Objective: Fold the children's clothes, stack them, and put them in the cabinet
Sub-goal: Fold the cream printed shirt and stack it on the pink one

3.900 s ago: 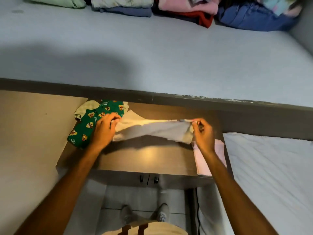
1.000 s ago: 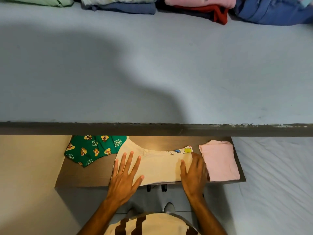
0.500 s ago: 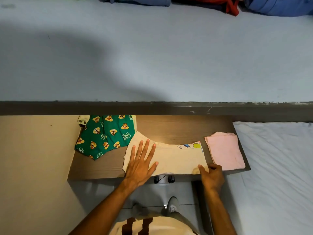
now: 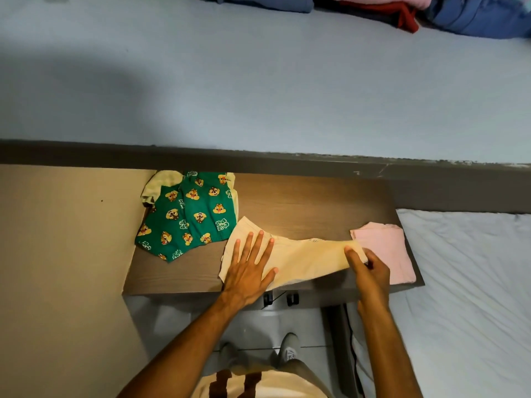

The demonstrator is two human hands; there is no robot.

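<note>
A cream child's garment (image 4: 310, 258) lies across the front of a brown wooden cabinet top (image 4: 310, 202). My left hand (image 4: 248, 267) presses flat on its left end, fingers spread. My right hand (image 4: 366, 267) pinches the garment's right end and lifts it off the surface toward the left. A green cartoon-print garment (image 4: 189, 216) lies unfolded at the left over a pale yellow piece. A folded pink garment (image 4: 386, 251) rests at the right edge.
Stacks of folded clothes (image 4: 402, 10) line the far edge of a wide grey-blue surface (image 4: 258, 81). A bed with a white sheet (image 4: 471, 297) is at the right. A beige wall (image 4: 63, 268) is at the left. Cabinet door handles (image 4: 280, 298) show below the top.
The cream garment was held up, then laid flat and smoothed. Since half a second ago my right hand has gripped its right end and raised it leftward; the printed corner is now folded under.
</note>
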